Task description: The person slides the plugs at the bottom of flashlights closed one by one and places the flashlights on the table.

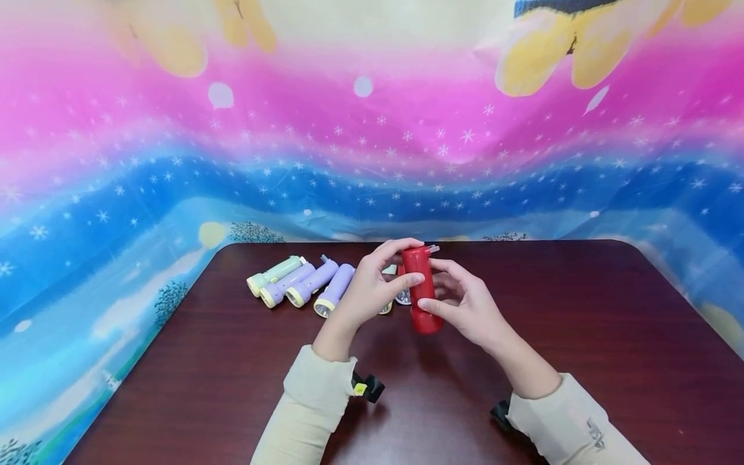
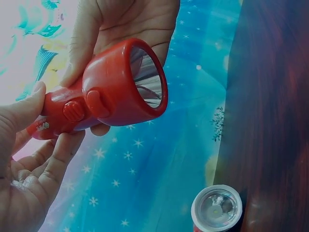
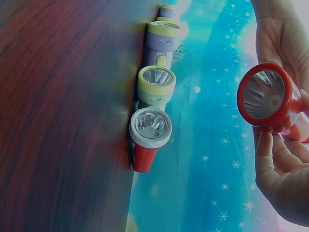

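Note:
A red flashlight (image 1: 421, 294) is held above the table between both hands, with metal plug prongs (image 1: 433, 248) poking out near its upper end. My left hand (image 1: 369, 284) grips the upper part of the body, thumb on the near side. Lower down, my right hand (image 1: 473, 307) holds the same flashlight from the right. Its wide head with a reflective bowl (image 3: 264, 94) shows in the right wrist view. A slide switch (image 2: 74, 111) is visible on its side in the left wrist view. Behind the hands stands another red flashlight with a white rim (image 3: 150, 126), partly hidden in the head view.
On the brown table (image 1: 581, 323), several flashlights lie in a row to the left: a green one (image 1: 276, 271) and purple ones (image 1: 336, 287). Another pale green flashlight (image 3: 157, 87) is beside the red-and-white one. A patterned cloth (image 1: 372, 161) hangs behind the table.

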